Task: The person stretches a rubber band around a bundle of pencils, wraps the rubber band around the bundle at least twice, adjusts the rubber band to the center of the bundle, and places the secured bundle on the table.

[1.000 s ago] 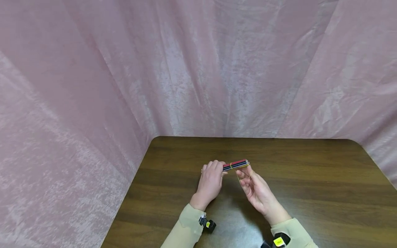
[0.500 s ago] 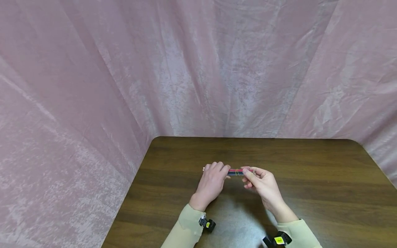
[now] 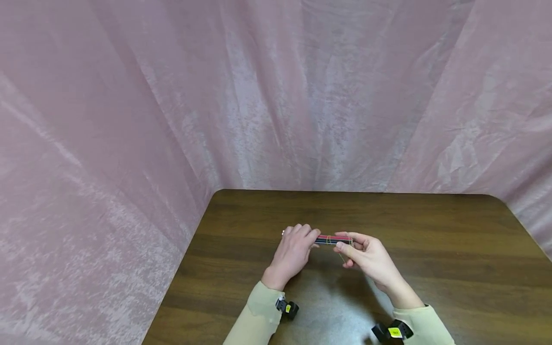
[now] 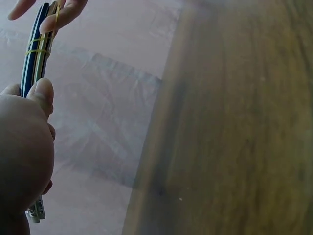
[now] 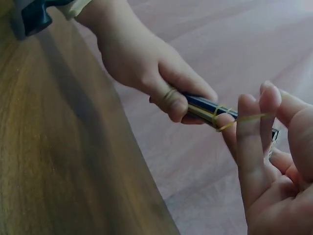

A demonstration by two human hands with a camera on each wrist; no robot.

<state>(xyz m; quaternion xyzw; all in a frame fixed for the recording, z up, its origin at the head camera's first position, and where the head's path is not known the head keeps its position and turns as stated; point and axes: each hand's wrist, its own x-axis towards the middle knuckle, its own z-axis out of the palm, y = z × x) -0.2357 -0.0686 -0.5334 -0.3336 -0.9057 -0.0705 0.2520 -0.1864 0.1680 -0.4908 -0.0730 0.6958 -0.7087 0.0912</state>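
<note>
My left hand [image 3: 295, 249] grips a bundle of pencils [image 3: 331, 239] above the table, lying roughly level across. Red and dark blue barrels show in the head view; white ends [image 4: 35, 211] stick out below the left hand in the left wrist view. A yellow rubber band [image 5: 254, 117] circles the bundle and stretches out to the fingers of my right hand [image 3: 373, 256]. Those fingers are bent and hooked in the band at the bundle's right end. In the right wrist view, the right fingers partly cover that end.
The brown wooden table [image 3: 431, 239] lies under both hands. Pink curtains [image 3: 276, 96] hang behind it and along its left side. A small black camera sits on each wrist, the left camera [image 3: 292, 310] and the right camera [image 3: 393, 331].
The bundle has swung from tilted up at its right end to nearly level. My right hand has shifted right, come over the bundle's end, and now draws the band out below. The left hand keeps its grip.
</note>
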